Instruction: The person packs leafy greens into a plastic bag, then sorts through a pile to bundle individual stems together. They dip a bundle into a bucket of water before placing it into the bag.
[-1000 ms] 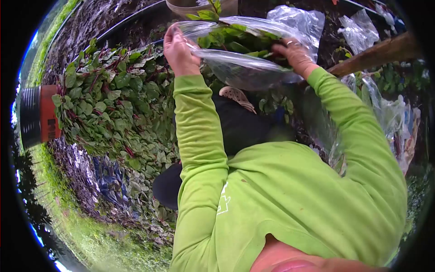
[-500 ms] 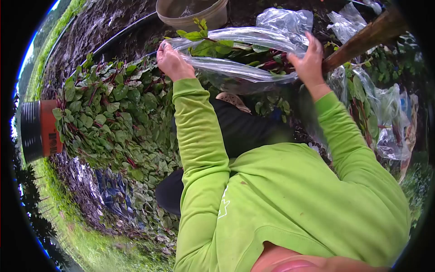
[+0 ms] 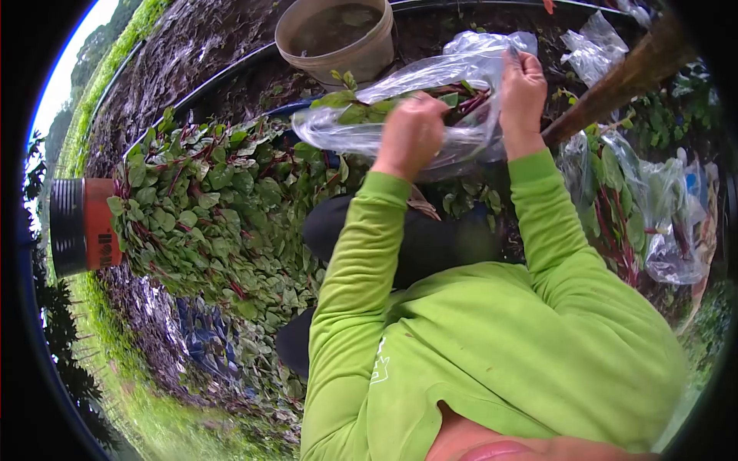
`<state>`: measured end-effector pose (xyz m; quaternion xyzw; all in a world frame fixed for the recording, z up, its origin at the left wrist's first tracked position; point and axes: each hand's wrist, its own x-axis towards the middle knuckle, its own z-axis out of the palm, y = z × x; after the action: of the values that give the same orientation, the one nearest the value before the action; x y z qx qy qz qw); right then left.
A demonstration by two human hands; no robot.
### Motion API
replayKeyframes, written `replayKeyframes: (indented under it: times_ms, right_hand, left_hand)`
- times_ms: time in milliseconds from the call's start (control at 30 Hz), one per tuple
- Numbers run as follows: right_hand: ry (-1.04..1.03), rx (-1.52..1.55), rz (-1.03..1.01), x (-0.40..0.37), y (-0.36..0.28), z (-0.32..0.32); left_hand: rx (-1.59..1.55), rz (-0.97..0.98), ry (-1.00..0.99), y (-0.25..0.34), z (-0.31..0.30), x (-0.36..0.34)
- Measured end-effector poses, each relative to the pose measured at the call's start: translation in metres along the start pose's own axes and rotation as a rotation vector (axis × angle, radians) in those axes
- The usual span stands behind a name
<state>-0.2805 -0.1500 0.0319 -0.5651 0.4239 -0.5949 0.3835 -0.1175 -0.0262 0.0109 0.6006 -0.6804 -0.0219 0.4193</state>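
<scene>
A clear plastic bag (image 3: 330, 132) lies stretched out in front of me, with leafy stems (image 3: 473, 107) with dark red stalks inside it. Some green leaves show at its left end. My right hand (image 3: 523, 88) is closed in a pinch on the bag's right end, thumb up against the fingers. My left hand (image 3: 415, 134), slightly blurred, is closed over the middle of the bag, gripping its plastic. The left fingertips are partly hidden.
A large heap of leafy greens (image 3: 223, 200) spreads at left beside an orange and black container (image 3: 84, 227). A bucket (image 3: 336, 38) of murky water stands beyond the bag. A wooden post (image 3: 623, 73) slants in at right, near bagged greens (image 3: 615, 184) and loose plastic (image 3: 596, 48).
My left hand has moved right from the bag's left end to its middle. My right hand, open and spread before, has closed on the plastic. The bag has slackened at its left end.
</scene>
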Motion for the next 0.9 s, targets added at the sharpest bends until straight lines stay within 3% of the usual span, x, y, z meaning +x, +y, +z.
replayKeyframes:
  times_ms: [67, 200, 233, 267, 300, 400, 433, 467, 567, 600, 633, 667, 700, 733, 767, 833, 900]
  right_hand:
    - [-0.030, 0.232, 0.113, 0.000, -0.026, 0.007]
    - [-0.119, 0.428, 0.191, -0.024, -0.056, 0.014]
    - [-0.135, 0.433, 0.196, -0.024, -0.061, 0.014]
    - [-0.152, 0.435, 0.195, -0.023, -0.063, 0.015]
    - [-0.175, 0.442, 0.200, -0.021, -0.061, 0.016]
    - [-0.096, -0.305, -0.348, -0.002, -0.015, 0.011]
    - [-0.033, -0.348, -0.338, 0.020, 0.021, 0.004]
    - [0.034, -0.243, -0.163, 0.049, 0.055, -0.001]
    - [0.129, 0.536, 0.357, 0.103, 0.065, -0.008]
    - [-0.012, 0.716, 0.348, 0.116, 0.061, -0.004]
    - [-0.017, 0.763, 0.346, 0.100, 0.015, 0.018]
    - [-0.061, 0.817, 0.380, 0.088, -0.016, 0.034]
    - [-0.103, 0.864, 0.416, 0.076, -0.041, 0.049]
    - [-0.276, 0.848, 0.309, 0.056, -0.062, 0.063]
    - [-0.270, 0.824, 0.247, 0.021, -0.099, 0.084]
    - [-0.541, 0.904, 0.108, -0.024, -0.124, 0.107]
    - [-0.707, 0.938, 0.159, -0.061, -0.128, 0.136]
  left_hand:
    - [-0.149, -0.014, -0.247, -0.005, 0.022, 0.013]
    - [0.260, -0.190, -0.812, -0.009, 0.063, 0.033]
    - [0.317, -0.199, -0.871, -0.014, 0.076, 0.034]
    - [0.347, -0.214, -0.886, -0.016, 0.088, 0.028]
    - [0.408, -0.227, -0.772, -0.013, 0.104, 0.018]
    - [0.764, -0.168, -0.314, -0.067, 0.232, -0.031]
    - [0.687, -0.191, -0.421, -0.068, 0.242, -0.021]
    - [0.600, -0.203, -0.524, -0.068, 0.244, -0.008]
    - [0.241, -0.292, -0.554, -0.065, 0.229, 0.036]
    - [0.124, -0.308, -0.562, -0.075, 0.216, 0.052]
    - [0.117, -0.334, -0.664, -0.078, 0.192, 0.075]
    - [0.086, -0.387, -0.917, -0.037, 0.094, 0.105]
    - [0.027, -0.341, -0.944, -0.026, 0.055, 0.114]
    - [-0.021, -0.293, -0.942, -0.024, 0.023, 0.110]
    - [-0.096, -0.249, -0.933, -0.019, -0.007, 0.111]
    - [-0.228, -0.213, -0.869, -0.020, -0.066, 0.086]
    - [-0.320, -0.337, -0.720, -0.049, -0.122, 0.043]
